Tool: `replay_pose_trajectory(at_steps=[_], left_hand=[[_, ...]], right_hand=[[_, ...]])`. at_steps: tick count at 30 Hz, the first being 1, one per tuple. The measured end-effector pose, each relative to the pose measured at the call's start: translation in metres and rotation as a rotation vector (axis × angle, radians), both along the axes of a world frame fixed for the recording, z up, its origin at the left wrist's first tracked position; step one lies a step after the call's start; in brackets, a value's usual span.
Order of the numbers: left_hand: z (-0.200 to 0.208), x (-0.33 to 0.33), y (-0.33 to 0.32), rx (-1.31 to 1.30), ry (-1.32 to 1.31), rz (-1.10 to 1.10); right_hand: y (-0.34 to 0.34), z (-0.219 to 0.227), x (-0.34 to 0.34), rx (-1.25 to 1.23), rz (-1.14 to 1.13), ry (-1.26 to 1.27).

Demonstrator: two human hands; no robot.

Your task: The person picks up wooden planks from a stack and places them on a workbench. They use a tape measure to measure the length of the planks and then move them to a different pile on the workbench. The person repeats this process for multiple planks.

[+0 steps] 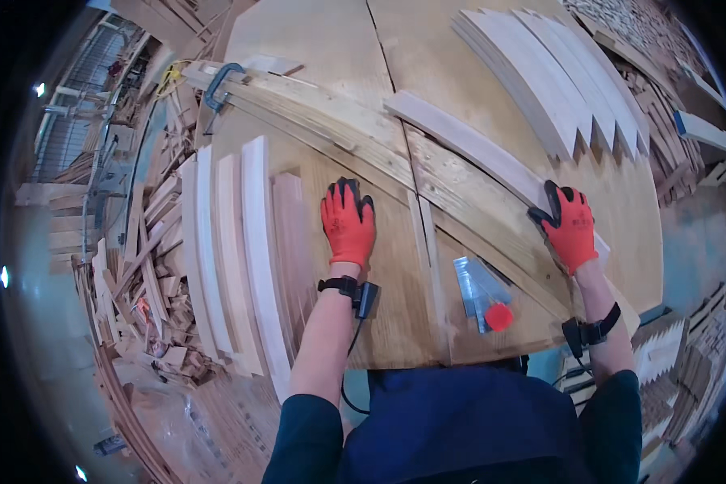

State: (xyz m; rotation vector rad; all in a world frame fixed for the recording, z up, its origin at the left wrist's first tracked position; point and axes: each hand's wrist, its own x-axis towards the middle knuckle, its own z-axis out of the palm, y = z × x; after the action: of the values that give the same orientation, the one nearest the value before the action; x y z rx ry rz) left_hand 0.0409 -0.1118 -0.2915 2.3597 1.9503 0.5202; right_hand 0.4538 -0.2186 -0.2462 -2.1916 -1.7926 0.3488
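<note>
A pale, slightly curved wooden board (468, 141) lies slantwise on the plywood table. Near its closer end, my right hand (571, 230), in a red glove with black fingertips, is closed over it, the thumb at the near side and the fingers across the far side. My left hand (348, 226), gloved alike, lies palm down on the tabletop with fingers slightly apart, holding nothing. It is just short of a long wooden plank (323, 121) that crosses the table. A blue C-clamp (219, 85) grips that plank's far left end.
Upright pale boards (254, 218) stand at the left beside scrap wood (157, 266). Stacked boards with pointed ends (552, 81) lie at the far right. Flat metal plates (474, 290) and a round red object (498, 317) sit near the front edge. The tabletop (387, 298) has seams.
</note>
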Motion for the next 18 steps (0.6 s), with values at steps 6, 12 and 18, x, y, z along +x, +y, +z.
replay_pose_trajectory(at_steps=[6,12,18], left_hand=[[0.005,-0.020,-0.019,-0.144,-0.788,0.067],[0.035,-0.030,-0.050,-0.318,-1.394,0.280],[0.031,-0.043,-0.083,-0.313,-1.508,0.383]], right_hand=[[-0.026,0.033,-0.015,0.043,0.180,0.059],[-0.057,0.026,-0.004,0.106,0.286,-0.018],[-0.116,0.055,-0.057,-0.122,0.416,0.045]])
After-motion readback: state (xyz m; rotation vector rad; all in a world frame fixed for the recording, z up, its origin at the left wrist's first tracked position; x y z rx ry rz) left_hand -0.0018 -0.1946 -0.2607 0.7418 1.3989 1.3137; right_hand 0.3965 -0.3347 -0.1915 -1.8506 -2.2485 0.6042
